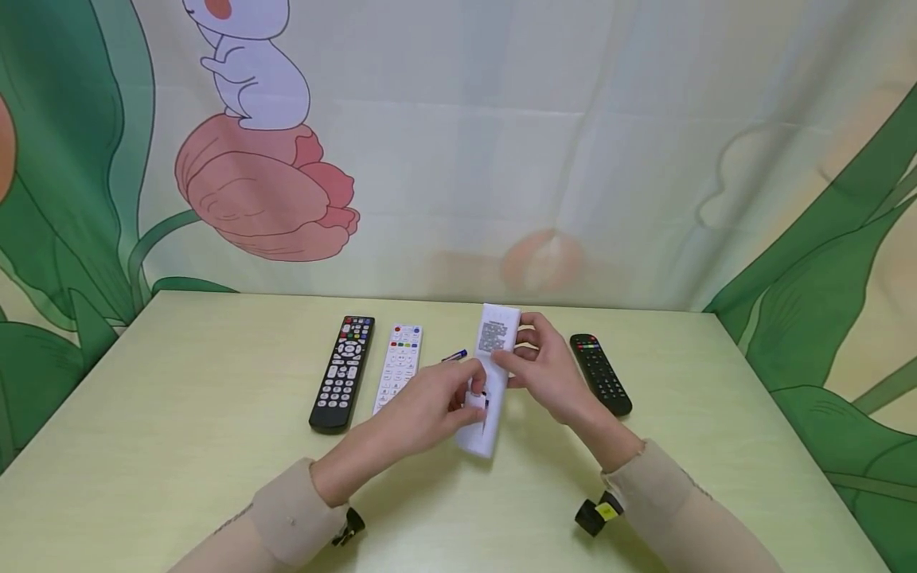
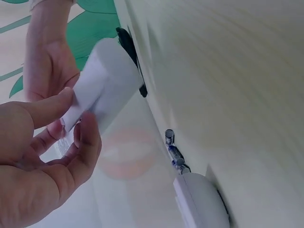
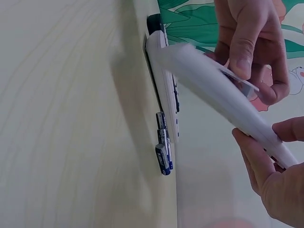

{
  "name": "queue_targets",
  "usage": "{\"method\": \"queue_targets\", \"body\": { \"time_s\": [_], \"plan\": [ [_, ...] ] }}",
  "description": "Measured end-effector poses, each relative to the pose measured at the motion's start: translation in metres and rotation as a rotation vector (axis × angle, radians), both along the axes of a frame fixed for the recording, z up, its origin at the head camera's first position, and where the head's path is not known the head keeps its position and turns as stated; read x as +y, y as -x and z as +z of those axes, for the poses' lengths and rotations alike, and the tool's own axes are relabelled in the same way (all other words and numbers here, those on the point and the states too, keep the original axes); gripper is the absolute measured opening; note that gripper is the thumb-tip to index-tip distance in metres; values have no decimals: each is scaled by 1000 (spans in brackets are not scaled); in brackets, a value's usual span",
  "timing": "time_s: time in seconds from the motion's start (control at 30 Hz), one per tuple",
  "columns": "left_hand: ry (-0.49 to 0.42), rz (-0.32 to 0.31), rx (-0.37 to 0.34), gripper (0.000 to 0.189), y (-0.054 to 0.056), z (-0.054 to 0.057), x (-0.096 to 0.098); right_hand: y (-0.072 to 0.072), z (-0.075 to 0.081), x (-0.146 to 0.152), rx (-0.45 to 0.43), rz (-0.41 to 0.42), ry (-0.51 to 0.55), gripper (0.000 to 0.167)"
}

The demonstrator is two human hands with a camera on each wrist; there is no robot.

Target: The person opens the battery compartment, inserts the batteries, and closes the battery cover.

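A white remote control [image 1: 494,338] is held back side up above the table, a printed label near its far end. My right hand [image 1: 550,374] grips its upper part, thumb on the back and fingers round the far edge. My left hand [image 1: 437,402] pinches the white battery cover [image 3: 240,80] at the lower half of the back. In the right wrist view the cover stands tilted, partly lifted from the remote's body. Whether batteries sit inside the compartment is hidden.
Several blue-and-silver batteries [image 3: 163,145] lie behind my left hand. Left of them are another white remote [image 1: 398,366] and a black remote [image 1: 342,374], buttons up. A smaller black remote [image 1: 602,376] lies to the right. A printed curtain [image 1: 458,159] hangs along the table's back edge.
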State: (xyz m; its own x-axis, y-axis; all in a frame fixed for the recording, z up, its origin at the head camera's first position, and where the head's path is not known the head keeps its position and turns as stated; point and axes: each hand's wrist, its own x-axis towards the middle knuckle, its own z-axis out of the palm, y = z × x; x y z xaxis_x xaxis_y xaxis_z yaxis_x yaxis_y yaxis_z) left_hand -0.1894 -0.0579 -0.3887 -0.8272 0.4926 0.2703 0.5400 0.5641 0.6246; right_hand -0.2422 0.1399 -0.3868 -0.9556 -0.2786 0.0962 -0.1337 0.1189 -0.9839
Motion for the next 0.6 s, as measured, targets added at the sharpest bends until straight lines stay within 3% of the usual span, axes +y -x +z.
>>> {"method": "queue_targets", "body": {
  "time_s": [0.23, 0.6],
  "plan": [
    [-67, -19, -50, 27, 1, -1, 1, 1, -2, 5, 11, 10, -12, 48],
    [-140, -24, -73, 25, 2, -3, 1, 2, -2, 8, 7, -9, 13, 47]
  ]
}}
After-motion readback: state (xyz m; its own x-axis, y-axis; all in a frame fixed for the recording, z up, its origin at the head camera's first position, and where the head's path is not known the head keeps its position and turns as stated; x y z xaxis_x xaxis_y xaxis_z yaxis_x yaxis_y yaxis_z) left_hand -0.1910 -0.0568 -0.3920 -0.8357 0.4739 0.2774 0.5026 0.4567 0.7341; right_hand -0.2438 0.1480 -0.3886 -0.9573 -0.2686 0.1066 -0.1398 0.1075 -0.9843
